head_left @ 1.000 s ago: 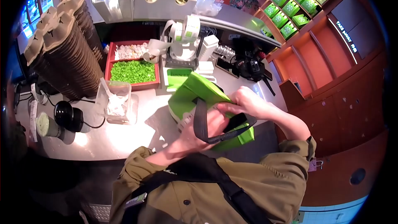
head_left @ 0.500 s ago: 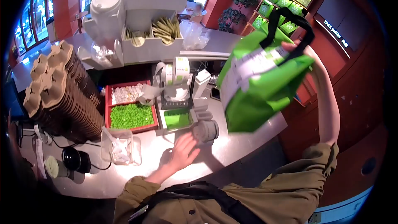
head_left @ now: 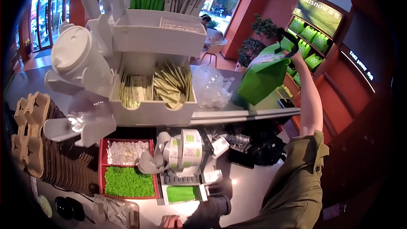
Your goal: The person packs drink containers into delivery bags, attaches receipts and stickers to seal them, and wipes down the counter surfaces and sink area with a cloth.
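My right hand (head_left: pixel 293 58) grips the black handles (head_left: pixel 290 42) of a green carrier bag (head_left: pixel 265 78) at the end of my outstretched arm. The bag is tilted over the far end of the raised ledge (head_left: pixel 254 113); whether its base touches is unclear. A white label shows on its upper side. At the lower edge of the view, the fingers of my left hand (head_left: pixel 171 222) lie on the work counter, holding nothing visible; the rest is cut off. Near them stands a dark round object (head_left: pixel 218 205), partly in shadow.
A white organiser (head_left: pixel 154 112) holds flat sachets and sticks. Stacked cup carriers (head_left: pixel 32 135) stand left. A red tray (head_left: pixel 157 193) holds green and white pieces beside label rolls (head_left: pixel 190 148). Phones lie on the counter (head_left: pixel 241 158) and ledge (head_left: pixel 286 102). Green bags (head_left: pixel 313 60) fill a shelf behind.
My right hand has carried the green bag forward, away from my body and over the raised ledge. My view has shifted forward, leaving my left hand at the lower edge.
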Action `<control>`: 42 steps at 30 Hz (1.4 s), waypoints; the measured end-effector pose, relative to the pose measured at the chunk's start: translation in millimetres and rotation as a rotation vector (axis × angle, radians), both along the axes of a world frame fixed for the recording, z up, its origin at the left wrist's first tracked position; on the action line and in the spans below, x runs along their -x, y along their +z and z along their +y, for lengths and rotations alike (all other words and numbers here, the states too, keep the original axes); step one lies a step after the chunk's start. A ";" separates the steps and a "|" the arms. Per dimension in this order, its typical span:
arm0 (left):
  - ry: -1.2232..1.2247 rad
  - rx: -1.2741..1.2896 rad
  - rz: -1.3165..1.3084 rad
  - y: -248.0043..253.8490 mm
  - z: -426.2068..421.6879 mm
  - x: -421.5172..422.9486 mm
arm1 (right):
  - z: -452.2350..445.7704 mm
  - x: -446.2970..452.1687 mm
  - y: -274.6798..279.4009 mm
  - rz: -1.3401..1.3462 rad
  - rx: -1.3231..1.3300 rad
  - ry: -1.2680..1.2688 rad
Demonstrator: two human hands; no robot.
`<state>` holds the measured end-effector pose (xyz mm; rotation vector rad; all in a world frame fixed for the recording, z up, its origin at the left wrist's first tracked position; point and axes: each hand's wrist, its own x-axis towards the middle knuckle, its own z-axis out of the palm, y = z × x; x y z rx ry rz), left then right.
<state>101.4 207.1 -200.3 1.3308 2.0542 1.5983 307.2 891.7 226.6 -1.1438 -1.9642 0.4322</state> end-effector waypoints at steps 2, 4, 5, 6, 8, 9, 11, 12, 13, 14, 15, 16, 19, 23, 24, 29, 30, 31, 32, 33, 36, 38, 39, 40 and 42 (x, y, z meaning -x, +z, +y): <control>-0.012 0.025 -0.003 10.7 9.5 2.7 | -18.3 5.3 -15.9 0.052 -0.020 0.020; -0.019 0.042 -0.007 15.0 15.3 5.2 | -16.2 1.0 -21.9 0.097 -0.009 0.082; -0.023 0.056 -0.004 15.2 16.9 6.0 | -13.8 -2.5 -22.4 0.128 0.063 0.130; -0.033 0.070 -0.003 16.1 18.0 6.6 | -16.1 -4.9 -21.4 0.145 0.136 0.162; -0.052 0.081 0.002 15.6 21.9 9.3 | -52.5 12.5 -5.4 0.221 0.511 -0.012; -0.063 0.086 0.003 14.8 22.1 9.5 | -53.3 13.1 1.4 0.171 0.579 -0.094; -0.077 0.092 0.006 13.0 23.1 12.0 | -74.7 22.0 9.1 0.092 0.586 -0.246; -0.084 0.092 0.007 12.5 24.9 12.5 | -72.9 23.5 7.0 0.103 0.519 -0.256; -0.092 0.092 0.006 15.1 26.0 13.1 | -71.3 27.7 5.8 0.109 0.452 -0.260; -0.094 0.089 0.007 15.3 25.6 12.4 | -74.7 26.6 6.2 0.104 0.378 -0.301; -0.092 0.087 0.003 15.4 25.1 12.1 | -68.3 27.0 6.1 0.111 0.303 -0.293; -0.094 0.087 0.001 15.9 23.3 10.9 | -59.3 25.7 1.6 0.120 0.232 -0.285; -0.104 0.086 0.002 16.8 19.5 10.4 | -74.6 26.8 5.7 0.198 0.185 -0.415; -0.110 0.059 0.007 10.9 10.3 6.7 | -35.5 -23.4 6.4 0.407 -0.023 -0.721; -0.108 0.052 0.009 9.7 5.3 4.0 | -45.9 -27.0 9.9 0.447 -0.118 -0.778; -0.123 0.013 0.004 -17.0 -14.5 -1.9 | -203.0 0.0 -4.7 0.893 -0.310 0.105; -0.124 0.007 -0.007 -23.2 -18.0 -3.2 | -232.5 2.4 -11.7 0.987 0.123 0.464; -0.129 -0.001 -0.021 -28.6 -21.5 -5.0 | -287.3 32.9 -16.7 1.035 0.262 0.593; -0.127 -0.002 -0.054 -25.0 -22.6 -5.1 | -303.7 42.5 -31.0 1.089 0.389 0.715; -0.126 -0.003 -0.086 -21.6 -24.2 -5.4 | -317.5 51.9 -44.0 1.138 0.526 0.842; -0.157 -0.093 -0.047 0.8 -37.3 -9.0 | -395.7 96.4 -71.5 1.228 0.839 1.052; -0.193 -0.204 -0.106 44.5 -50.2 -13.6 | -427.2 117.2 -96.8 1.155 0.977 1.285; -0.213 -0.296 -0.114 65.9 -54.5 -12.5 | -447.6 129.8 -106.2 1.147 1.066 1.312; -0.174 -0.372 -0.091 93.1 -57.6 -8.5 | -466.1 142.6 -115.7 1.062 1.090 1.340; -0.110 -0.497 -0.065 161.4 -64.7 14.0 | -505.9 169.5 -130.1 0.877 1.119 1.360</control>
